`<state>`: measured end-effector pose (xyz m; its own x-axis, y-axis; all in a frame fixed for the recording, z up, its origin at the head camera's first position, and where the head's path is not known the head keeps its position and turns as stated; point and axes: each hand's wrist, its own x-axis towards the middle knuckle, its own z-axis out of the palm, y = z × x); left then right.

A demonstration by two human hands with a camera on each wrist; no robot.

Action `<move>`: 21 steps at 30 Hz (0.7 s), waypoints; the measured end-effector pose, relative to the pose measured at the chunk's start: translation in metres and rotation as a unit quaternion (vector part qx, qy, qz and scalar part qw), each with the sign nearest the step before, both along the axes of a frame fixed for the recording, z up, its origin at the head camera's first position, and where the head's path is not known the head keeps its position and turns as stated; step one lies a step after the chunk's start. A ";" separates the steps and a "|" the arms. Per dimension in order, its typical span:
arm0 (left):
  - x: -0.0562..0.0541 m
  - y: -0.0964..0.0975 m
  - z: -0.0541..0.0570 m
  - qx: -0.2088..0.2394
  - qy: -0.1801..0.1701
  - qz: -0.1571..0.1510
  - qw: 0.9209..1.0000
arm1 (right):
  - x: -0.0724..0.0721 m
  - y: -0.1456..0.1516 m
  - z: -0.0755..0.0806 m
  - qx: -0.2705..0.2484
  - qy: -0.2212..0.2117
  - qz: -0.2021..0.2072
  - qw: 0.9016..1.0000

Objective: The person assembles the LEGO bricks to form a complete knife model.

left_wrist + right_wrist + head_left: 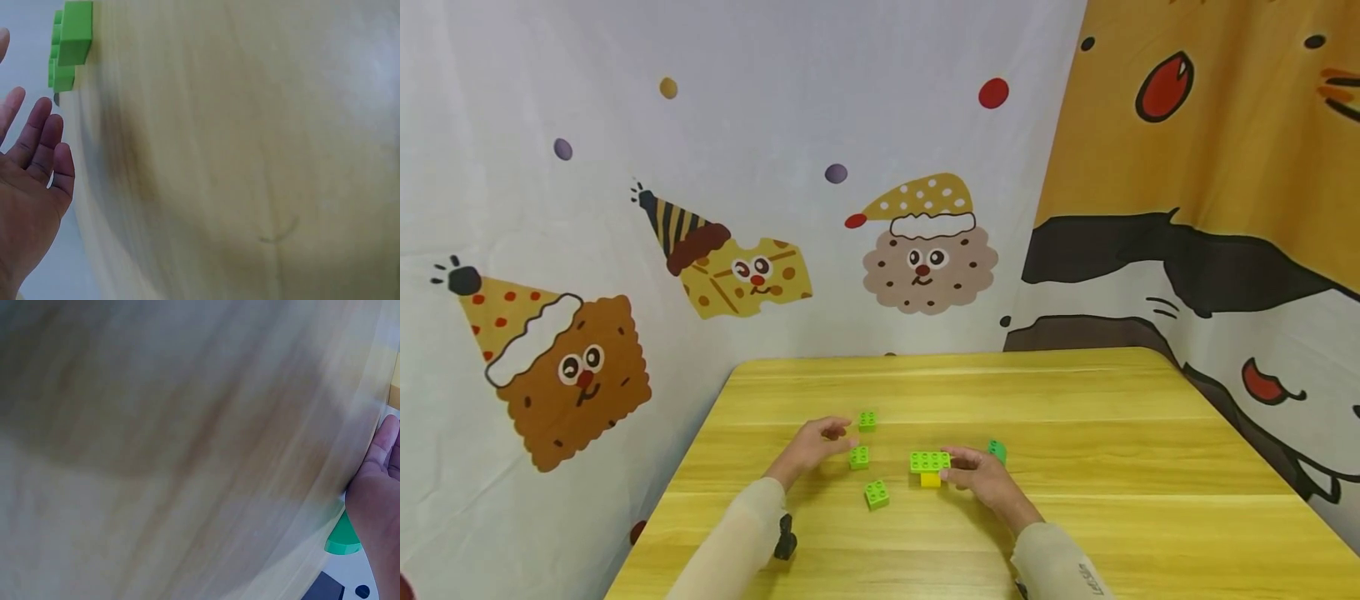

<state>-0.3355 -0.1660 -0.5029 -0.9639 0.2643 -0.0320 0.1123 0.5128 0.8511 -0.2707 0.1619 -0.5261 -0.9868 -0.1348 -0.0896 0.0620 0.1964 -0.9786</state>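
My left hand [814, 446] hovers over the table's left part, fingers loosely extended and nothing held. Close to its thumb is a small lime-green building brick [859, 457]; a similar brick [867, 421] lies farther back and another brick [876, 494] nearer me. In the left wrist view, green bricks [76, 34] stand beyond the fingers. Right of these, my right hand [985, 475] grips the right end of a long lime-green brick [929, 461] that sits on a yellow brick [930, 480]. The right wrist view shows only part of that hand and a yellow edge [395, 387].
A darker green rounded brick [997, 451] lies just behind the right hand. The wooden table [1112, 417] ends at a printed cloth [820, 333] with cartoon figures, which hangs behind it and along both sides.
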 end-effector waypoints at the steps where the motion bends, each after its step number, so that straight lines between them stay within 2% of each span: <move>1: 0.000 -0.001 -0.001 -0.001 -0.001 0.001 1.000 | 0.000 0.000 0.000 0.001 -0.001 -0.003 1.000; 9: 0.003 -0.005 -0.008 -0.012 -0.034 -0.010 0.999 | 0.000 -0.001 0.001 -0.004 0.004 0.004 1.000; 21: 0.003 -0.005 -0.014 -0.010 -0.035 -0.029 0.999 | 0.000 -0.001 0.001 -0.002 -0.003 0.006 1.000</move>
